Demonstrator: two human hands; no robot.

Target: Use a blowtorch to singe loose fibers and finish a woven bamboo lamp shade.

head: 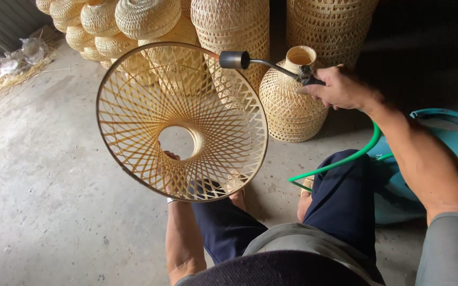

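Woven shade (133, 106): centre, left hand (172, 159) inside at 6 o'clock.
Torch (234, 60): shade's 2 o'clock rim.
Basket stack (149, 21): 12 o'clock, behind.

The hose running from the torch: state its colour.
Bright green; the hose shows in the head view, below the right hand.

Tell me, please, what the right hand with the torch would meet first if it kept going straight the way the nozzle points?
Most likely the rim of the woven bamboo shade held by the left hand; the right hand aims the torch leftward at it, though depth is unclear.
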